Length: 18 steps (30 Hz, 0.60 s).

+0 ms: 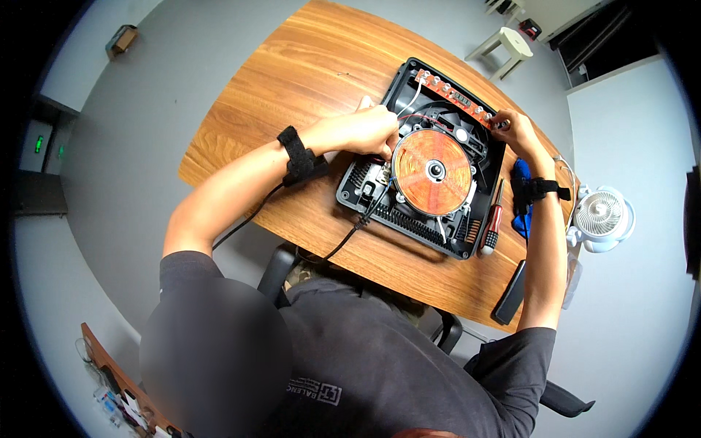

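Note:
An opened induction cooker lies on the table, its black casing [412,232] holding a round copper coil [431,150]. Along the casing's far side runs a red control board [458,95] with a white cable at its left end. My left hand [369,131] is closed at the casing's left side, beside the coil; whatever its fingertips hold is hidden. At the board's right end, my right hand [517,133] has its thumb and fingers pinched together on the board's edge. A black power cord [358,223] leaves the casing at the near left.
To the right of the casing lie a red-handled screwdriver [495,223] and a blue item [521,175]. Nearer me is a black, flat, oblong object [509,293]. A white fan [602,215] stands by the table's right edge. Beyond the table is a pale stool [511,44].

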Each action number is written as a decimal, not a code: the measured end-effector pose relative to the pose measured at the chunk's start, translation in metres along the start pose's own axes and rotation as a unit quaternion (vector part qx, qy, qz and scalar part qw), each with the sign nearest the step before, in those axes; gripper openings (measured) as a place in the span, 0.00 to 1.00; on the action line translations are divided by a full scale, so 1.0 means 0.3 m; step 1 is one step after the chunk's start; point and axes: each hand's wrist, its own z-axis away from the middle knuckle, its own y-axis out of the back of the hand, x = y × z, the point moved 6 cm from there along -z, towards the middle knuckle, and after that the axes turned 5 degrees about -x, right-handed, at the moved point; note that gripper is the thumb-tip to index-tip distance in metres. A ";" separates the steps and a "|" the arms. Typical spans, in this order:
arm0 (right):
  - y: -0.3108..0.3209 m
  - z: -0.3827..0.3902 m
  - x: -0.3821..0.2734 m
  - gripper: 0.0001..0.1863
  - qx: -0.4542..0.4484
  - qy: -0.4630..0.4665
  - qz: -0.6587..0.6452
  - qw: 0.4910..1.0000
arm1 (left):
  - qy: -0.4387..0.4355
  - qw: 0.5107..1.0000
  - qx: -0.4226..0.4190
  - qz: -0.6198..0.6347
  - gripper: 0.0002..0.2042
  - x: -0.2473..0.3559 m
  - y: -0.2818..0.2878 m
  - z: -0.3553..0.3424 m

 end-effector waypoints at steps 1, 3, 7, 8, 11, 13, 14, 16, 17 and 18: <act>0.000 -0.001 0.003 0.14 -0.001 0.000 0.005 1.000 | 0.004 1.000 -0.001 0.000 0.06 -0.002 0.003 -0.002; -0.002 -0.001 0.006 0.14 -0.004 -0.006 -0.002 1.000 | 0.010 1.000 -0.004 -0.005 0.07 0.002 0.009 -0.002; -0.004 0.004 0.010 0.15 -0.009 -0.020 -0.027 0.999 | 0.012 1.000 -0.010 -0.013 0.07 0.007 0.014 -0.002; -0.004 0.003 0.014 0.15 -0.009 -0.022 -0.028 0.999 | 0.011 1.000 -0.011 -0.012 0.07 0.005 0.014 -0.003; -0.009 0.002 0.042 0.15 -0.015 -0.046 -0.060 0.997 | -0.001 1.000 -0.028 0.005 0.07 -0.001 0.013 -0.007; -0.005 0.003 0.036 0.15 -0.010 -0.031 -0.048 0.998 | -0.006 0.999 -0.032 0.004 0.06 -0.002 0.012 -0.007; -0.004 0.003 0.034 0.15 -0.008 -0.023 -0.042 0.999 | -0.009 0.999 -0.033 0.004 0.06 0.000 0.011 -0.006; -0.007 0.002 0.038 0.15 -0.011 -0.027 -0.046 0.999 | -0.005 0.999 -0.048 -0.025 0.06 0.018 0.021 -0.008; -0.009 0.002 0.040 0.15 -0.013 -0.028 -0.048 0.998 | -0.003 0.998 -0.055 -0.040 0.06 0.024 0.022 -0.009; -0.005 0.003 0.027 0.15 -0.007 -0.025 -0.038 0.999 | -0.011 0.998 -0.056 -0.037 0.06 0.023 0.022 -0.009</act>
